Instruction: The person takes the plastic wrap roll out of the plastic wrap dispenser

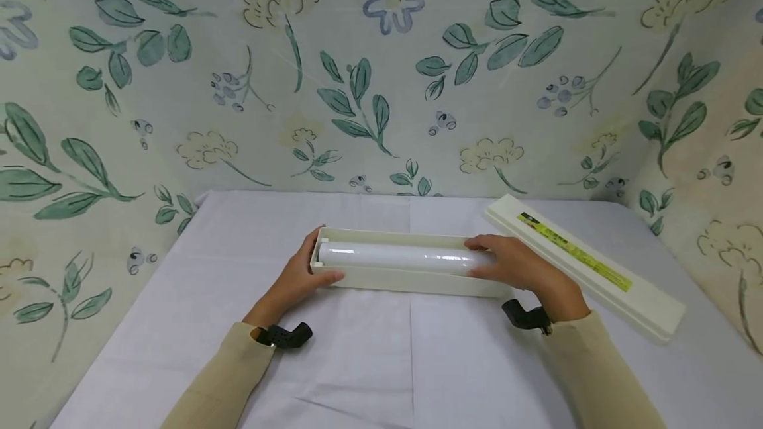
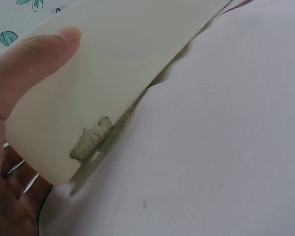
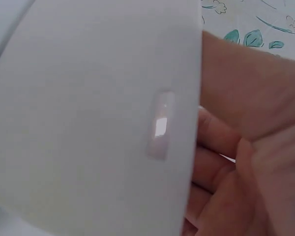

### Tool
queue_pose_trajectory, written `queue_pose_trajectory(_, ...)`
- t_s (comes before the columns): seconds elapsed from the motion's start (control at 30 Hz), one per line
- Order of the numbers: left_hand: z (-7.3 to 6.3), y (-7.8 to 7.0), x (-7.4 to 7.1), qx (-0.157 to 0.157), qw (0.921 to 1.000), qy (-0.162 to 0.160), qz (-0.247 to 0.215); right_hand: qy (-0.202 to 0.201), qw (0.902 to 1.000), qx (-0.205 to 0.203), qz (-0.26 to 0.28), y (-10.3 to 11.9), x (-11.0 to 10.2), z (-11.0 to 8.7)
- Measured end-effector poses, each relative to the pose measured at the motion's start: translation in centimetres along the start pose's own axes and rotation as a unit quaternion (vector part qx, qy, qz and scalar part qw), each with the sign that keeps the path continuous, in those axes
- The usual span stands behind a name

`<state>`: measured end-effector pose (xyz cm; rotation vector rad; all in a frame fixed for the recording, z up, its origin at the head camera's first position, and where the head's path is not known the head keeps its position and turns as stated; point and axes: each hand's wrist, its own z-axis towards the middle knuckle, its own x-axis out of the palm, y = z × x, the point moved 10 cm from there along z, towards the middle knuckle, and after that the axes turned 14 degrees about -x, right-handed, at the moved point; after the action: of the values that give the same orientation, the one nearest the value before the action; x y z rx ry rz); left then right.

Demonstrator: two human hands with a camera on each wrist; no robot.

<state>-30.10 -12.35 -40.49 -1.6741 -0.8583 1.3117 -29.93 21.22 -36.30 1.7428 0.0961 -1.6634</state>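
Note:
A long cream plastic wrap dispenser box (image 1: 411, 282) lies across the middle of the table with its top off. Inside it sits a shiny white roll of cling film (image 1: 381, 255). My left hand (image 1: 304, 269) grips the box's left end, thumb along the front wall and the other fingers round the far side. At the right end my right hand (image 1: 518, 263) holds the box from above, its fingertips over the roll and hiding the roll's end. The right wrist view shows a small slot (image 3: 161, 125) in the box wall, with fingers curled beyond the edge.
A cream lid (image 1: 572, 257) with a yellow-green label (image 1: 575, 250) lies slantwise on the right, behind my right forearm. White cloth (image 1: 346, 363) with a centre crease covers the table. Floral fabric (image 1: 357, 85) hangs behind and at both sides. A greyish patch (image 2: 92, 140) marks the box's lower edge.

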Motion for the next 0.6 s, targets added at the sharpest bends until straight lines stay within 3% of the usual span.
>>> queue_pose_trajectory(0.13,0.0,-0.1,-0.1,-0.003,1.0,0.003,0.002,0.013,0.9999,0.011,0.001,-0.3,0.4,0.2)
queue_pose_trajectory(0.33,0.0,-0.2,0.0,0.002,1.0,-0.002,0.006,0.011,0.9999,-0.008,-0.01,-0.3,0.4,0.4)
queue_pose_trajectory(0.6,1.5,2.1,0.2,-0.002,0.9999,-0.01,0.005,0.017,0.9996,-0.008,-0.019,-0.1,0.5,0.4)
